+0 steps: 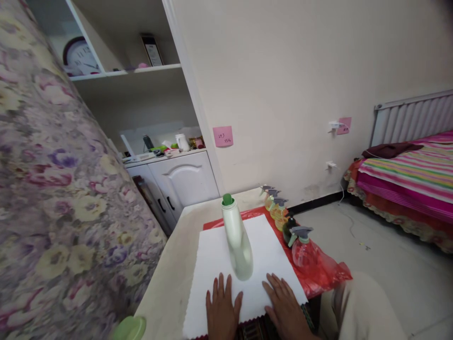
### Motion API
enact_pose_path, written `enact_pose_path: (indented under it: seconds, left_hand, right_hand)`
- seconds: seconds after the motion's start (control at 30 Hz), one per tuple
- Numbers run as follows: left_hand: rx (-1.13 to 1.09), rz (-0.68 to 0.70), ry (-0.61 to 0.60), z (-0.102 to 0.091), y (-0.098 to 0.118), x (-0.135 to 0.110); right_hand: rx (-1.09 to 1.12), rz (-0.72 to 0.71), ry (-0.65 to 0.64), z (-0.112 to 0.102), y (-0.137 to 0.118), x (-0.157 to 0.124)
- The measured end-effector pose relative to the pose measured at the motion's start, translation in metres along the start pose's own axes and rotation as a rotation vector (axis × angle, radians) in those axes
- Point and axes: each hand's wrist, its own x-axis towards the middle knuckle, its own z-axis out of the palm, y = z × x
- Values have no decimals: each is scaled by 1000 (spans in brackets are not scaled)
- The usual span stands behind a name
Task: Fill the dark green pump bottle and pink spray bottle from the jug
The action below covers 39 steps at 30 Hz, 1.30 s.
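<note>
While the left hand [222, 307] and right hand [287, 307] rest empty on the white sheet [208, 257], fingers spread, I judge the pale green bottle [234, 236], standing just beyond them, stiff but slippery, best held by its moulded grip [245, 244].

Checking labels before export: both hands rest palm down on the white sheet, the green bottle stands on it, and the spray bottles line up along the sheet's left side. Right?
One error: the spray bottles line up along the right side of the sheet, per the head view. Left hand, right hand and green bottle are as you said.
</note>
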Motion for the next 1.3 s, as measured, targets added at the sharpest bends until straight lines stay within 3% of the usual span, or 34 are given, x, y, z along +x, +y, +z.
enact_pose_path:
  seconds: [1.3]
  left_hand:
    - [-52, -21, -80, -13, 5, -3]
  right_hand:
    - [40, 7, -31, -7, -2, -4]
